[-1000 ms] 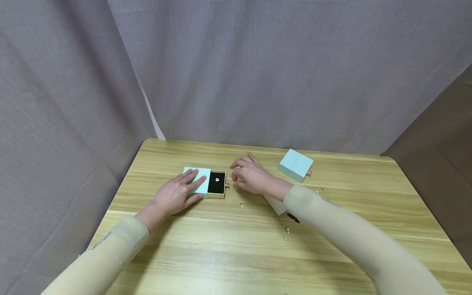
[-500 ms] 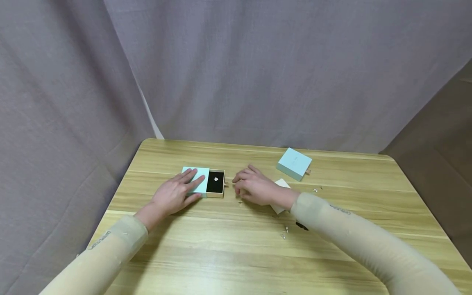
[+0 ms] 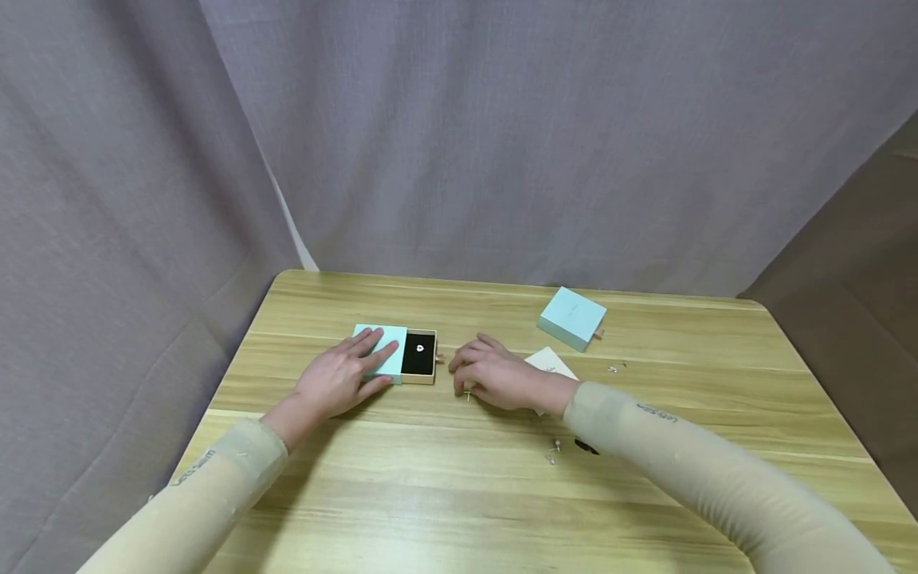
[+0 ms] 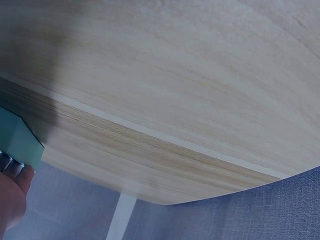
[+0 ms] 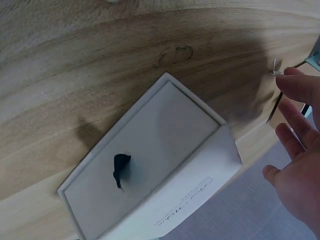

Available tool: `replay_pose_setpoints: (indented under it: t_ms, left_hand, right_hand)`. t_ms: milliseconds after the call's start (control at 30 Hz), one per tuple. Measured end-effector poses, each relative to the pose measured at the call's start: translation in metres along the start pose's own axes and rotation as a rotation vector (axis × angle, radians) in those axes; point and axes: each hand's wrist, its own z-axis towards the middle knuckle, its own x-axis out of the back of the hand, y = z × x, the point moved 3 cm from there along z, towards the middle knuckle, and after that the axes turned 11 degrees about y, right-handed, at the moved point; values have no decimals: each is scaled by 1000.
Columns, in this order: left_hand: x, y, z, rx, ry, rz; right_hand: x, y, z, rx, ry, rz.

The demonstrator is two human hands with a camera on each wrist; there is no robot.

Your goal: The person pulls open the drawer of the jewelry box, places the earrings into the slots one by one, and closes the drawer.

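My left hand [image 3: 337, 371] lies with its fingers spread on the mint sleeve of a small drawer-style jewelry box [image 3: 394, 369]. The box's tray is slid partly out to the right, showing a black insert [image 3: 418, 363] with a small shiny heart-like piece [image 3: 420, 348]. Just right of the tray, my right hand [image 3: 495, 375] hovers low over the table, fingers loosely bent. In the right wrist view, a fingertip is right at a tiny metal stud [image 5: 274, 69] standing on the wood. A white box [image 5: 150, 165] with a black ribbon tab sits under the right wrist.
Toward the back right stands a second mint box [image 3: 572, 317], closed, with a pull tab. Tiny jewelry pieces [image 3: 553, 452] lie on the wooden table [image 3: 430, 478] in front of the right sleeve, and more small pieces [image 3: 615, 367] lie to its right. Grey curtains [image 3: 488, 159] surround the table.
My right hand has moved down toward the near side, its fingertips reaching the tiny stud. More of the white box shows behind the wrist. The left hand stays on the mint box.
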Motion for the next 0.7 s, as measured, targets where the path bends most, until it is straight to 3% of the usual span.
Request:
replay_pose_setpoints:
  t_ms: [700]
  left_hand:
    - [-1, 0, -1, 2, 10, -6]
  right_hand:
    - [1, 7, -9, -61, -30, -22]
